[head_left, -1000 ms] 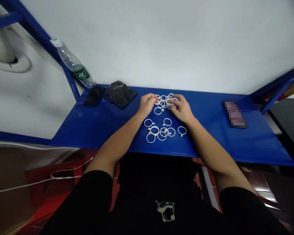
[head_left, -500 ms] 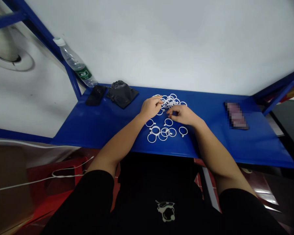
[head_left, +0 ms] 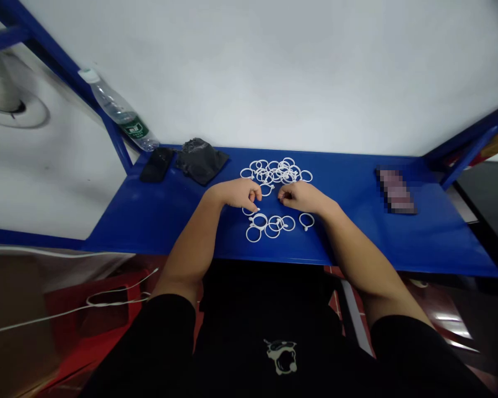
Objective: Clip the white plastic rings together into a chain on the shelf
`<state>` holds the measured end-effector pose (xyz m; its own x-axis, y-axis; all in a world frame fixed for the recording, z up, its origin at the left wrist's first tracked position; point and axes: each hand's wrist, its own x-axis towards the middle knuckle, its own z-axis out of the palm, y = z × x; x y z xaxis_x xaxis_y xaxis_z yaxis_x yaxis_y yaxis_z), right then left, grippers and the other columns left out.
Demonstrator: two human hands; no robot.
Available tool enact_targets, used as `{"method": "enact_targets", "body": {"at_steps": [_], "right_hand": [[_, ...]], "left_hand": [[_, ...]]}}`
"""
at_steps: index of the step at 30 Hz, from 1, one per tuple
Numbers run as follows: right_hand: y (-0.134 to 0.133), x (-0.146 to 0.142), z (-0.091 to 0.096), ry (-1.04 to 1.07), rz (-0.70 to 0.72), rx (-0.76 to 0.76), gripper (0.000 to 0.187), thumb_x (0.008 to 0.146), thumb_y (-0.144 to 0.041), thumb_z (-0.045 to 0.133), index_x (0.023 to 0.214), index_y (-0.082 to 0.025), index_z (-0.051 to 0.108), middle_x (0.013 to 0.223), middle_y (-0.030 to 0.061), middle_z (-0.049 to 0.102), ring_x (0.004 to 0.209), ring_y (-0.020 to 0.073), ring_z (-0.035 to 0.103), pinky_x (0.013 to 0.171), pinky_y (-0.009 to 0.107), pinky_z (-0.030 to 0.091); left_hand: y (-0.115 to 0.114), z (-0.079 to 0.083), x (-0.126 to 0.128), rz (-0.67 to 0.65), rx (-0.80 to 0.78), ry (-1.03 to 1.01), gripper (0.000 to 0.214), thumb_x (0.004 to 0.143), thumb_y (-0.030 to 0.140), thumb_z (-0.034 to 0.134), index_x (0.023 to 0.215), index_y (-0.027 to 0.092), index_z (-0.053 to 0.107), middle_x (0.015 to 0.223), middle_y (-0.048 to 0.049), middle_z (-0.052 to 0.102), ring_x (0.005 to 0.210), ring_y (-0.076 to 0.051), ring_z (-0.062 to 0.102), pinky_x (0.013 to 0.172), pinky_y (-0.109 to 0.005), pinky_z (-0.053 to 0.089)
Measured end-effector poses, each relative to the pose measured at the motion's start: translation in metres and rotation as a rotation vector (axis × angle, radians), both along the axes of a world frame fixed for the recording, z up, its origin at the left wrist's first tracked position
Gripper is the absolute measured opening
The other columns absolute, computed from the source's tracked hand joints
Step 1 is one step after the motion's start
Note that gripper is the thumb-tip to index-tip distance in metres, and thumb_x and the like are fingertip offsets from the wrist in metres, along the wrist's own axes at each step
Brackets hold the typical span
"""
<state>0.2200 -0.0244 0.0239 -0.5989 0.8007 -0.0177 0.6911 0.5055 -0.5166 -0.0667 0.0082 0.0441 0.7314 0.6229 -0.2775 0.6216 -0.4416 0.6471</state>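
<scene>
White plastic rings with small tabs, like curtain rings, lie on the blue tabletop (head_left: 182,215). A pile of rings (head_left: 288,177) lies beyond my hands, and a looser group of rings (head_left: 273,230) is nearer me. My left hand (head_left: 235,193) hovers between them, thumb and fingers apart with nothing visible in them. It partly covers one ring near the thumb. Just beside its fingertips lies a single ring (head_left: 267,194). My right hand (head_left: 305,196) has its fingers curled together; what they hold, if anything, is hidden. One ring (head_left: 306,230) lies below that hand.
A black crumpled pouch (head_left: 201,161) and a dark phone (head_left: 156,165) lie at the back left. A plastic bottle (head_left: 120,110) leans by the blue frame. At the right is a blurred-out flat item (head_left: 396,190). The white wall (head_left: 274,83) rises behind the table.
My left hand has drawn back from the pile toward me. My right hand has moved slightly left and nearer; the ring that lay just below it is no longer visible.
</scene>
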Motion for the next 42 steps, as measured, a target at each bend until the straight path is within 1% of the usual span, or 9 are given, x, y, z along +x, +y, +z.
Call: {"method": "enact_targets", "body": {"at_steps": [4,9,12,18,23,28,32,37,42], "right_hand": [[-0.003,-0.002,0.009,0.049,-0.07,0.025,0.014,0.09,-0.02,0.06,0.097,-0.021,0.072,0.083,0.0034,0.076,0.071,0.0173,0.061,0.071,0.032,0.04],[0.0,0.0,0.006,0.206,-0.088,0.017,0.02,0.087,-0.022,0.058,0.097,-0.02,0.075,0.081,0.0032,0.077,0.072,0.0184,0.065,0.074,0.032,0.044],[0.003,0.002,0.002,0.261,-0.097,0.044,0.023,0.087,-0.024,0.057,0.094,-0.019,0.079,0.08,0.0032,0.079,0.073,0.0192,0.067,0.074,0.032,0.047],[0.004,0.005,0.002,0.334,-0.184,0.155,0.025,0.085,-0.025,0.057,0.086,-0.021,0.082,0.08,0.004,0.082,0.071,0.0214,0.07,0.072,0.034,0.051],[0.004,0.009,0.005,0.343,-0.247,0.251,0.028,0.086,-0.025,0.054,0.078,-0.022,0.081,0.083,0.006,0.083,0.078,0.0251,0.074,0.079,0.037,0.055],[0.006,0.013,0.005,0.348,-0.331,0.3,0.033,0.086,-0.024,0.05,0.076,-0.022,0.082,0.08,0.0065,0.08,0.077,0.0249,0.073,0.08,0.038,0.056],[0.007,0.015,0.003,0.343,-0.384,0.345,0.034,0.087,-0.022,0.049,0.078,-0.022,0.082,0.083,0.0073,0.081,0.08,0.0254,0.075,0.083,0.039,0.058],[0.009,0.014,-0.003,0.282,-0.415,0.454,0.039,0.093,-0.019,0.049,0.102,-0.022,0.087,0.105,0.0097,0.086,0.1,0.0291,0.081,0.093,0.043,0.062],[0.008,0.009,-0.006,0.131,-0.327,0.418,0.05,0.096,-0.016,0.054,0.139,-0.022,0.078,0.142,0.0122,0.081,0.128,0.0327,0.076,0.105,0.049,0.062]], "left_hand": [[0.0,-0.004,0.009,-0.078,0.007,0.125,0.023,0.074,0.032,0.082,0.093,0.022,0.088,0.093,-0.0046,0.082,0.082,-0.019,0.072,0.072,-0.029,0.047],[-0.003,-0.009,0.02,-0.101,0.121,-0.037,0.01,0.076,0.021,0.076,0.08,0.023,0.086,0.093,-0.0063,0.08,0.09,-0.022,0.072,0.081,-0.034,0.052],[-0.008,-0.007,0.024,0.003,0.24,-0.233,0.01,0.078,0.016,0.073,0.08,0.022,0.081,0.103,-0.0067,0.081,0.091,-0.02,0.071,0.085,-0.035,0.054],[-0.016,-0.008,0.034,0.286,0.32,-0.472,0.011,0.094,0.013,0.065,0.099,0.022,0.071,0.092,-0.0021,0.078,0.06,-0.011,0.055,0.06,-0.029,0.043],[-0.013,-0.012,0.037,0.339,0.572,-0.56,0.006,0.1,0.016,0.07,0.103,0.021,0.071,0.124,-0.0072,0.075,0.073,-0.011,0.064,0.073,-0.03,0.053],[-0.008,-0.018,0.038,0.482,0.615,-0.605,0.006,0.106,0.019,0.066,0.111,0.022,0.069,0.1,-0.003,0.08,0.065,-0.011,0.061,0.067,-0.028,0.049],[-0.002,-0.028,0.039,0.578,0.594,-0.677,0.009,0.1,0.016,0.071,0.105,0.022,0.069,0.09,-0.0006,0.081,0.053,-0.008,0.053,0.059,-0.027,0.047],[0.004,-0.035,0.039,0.586,0.633,-0.646,0.022,0.096,0.012,0.071,0.115,0.021,0.078,0.092,-0.0014,0.081,0.054,-0.009,0.056,0.061,-0.028,0.05],[0.006,-0.036,0.039,0.559,0.689,-0.635,0.027,0.103,0.012,0.063,0.122,0.02,0.081,0.105,-0.006,0.083,0.077,-0.014,0.07,0.077,-0.029,0.058]]}}
